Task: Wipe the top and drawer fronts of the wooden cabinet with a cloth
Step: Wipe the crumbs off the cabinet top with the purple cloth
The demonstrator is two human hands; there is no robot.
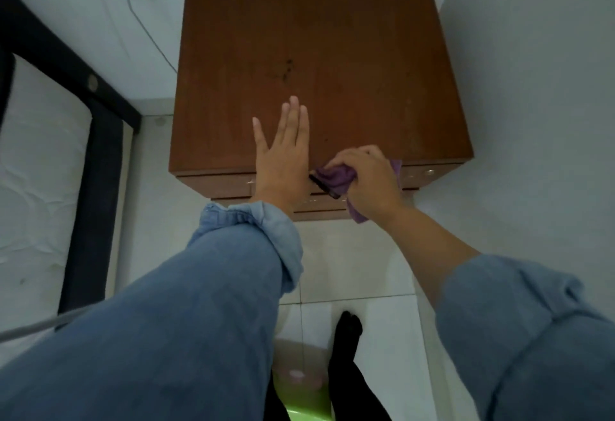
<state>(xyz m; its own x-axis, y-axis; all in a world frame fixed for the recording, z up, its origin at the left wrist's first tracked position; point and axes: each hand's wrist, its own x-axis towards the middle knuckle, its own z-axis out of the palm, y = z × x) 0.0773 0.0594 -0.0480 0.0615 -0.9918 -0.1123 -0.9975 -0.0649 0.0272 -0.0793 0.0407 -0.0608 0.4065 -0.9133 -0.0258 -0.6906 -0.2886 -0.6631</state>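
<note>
A bunched purple cloth is being gripped in the curled fingers of the right hand, together with a thin dark object whose nature cannot be told. The soft, crumpled cloth is being held at the front edge of the wooden cabinet, over the drawer fronts. The cabinet top is being shown as smooth, reddish-brown and rectangular, with faint dark marks. The left hand is being rested flat on it, fingers straight and holding nothing. Blue rolled sleeves and white floor tiles are being noted.
</note>
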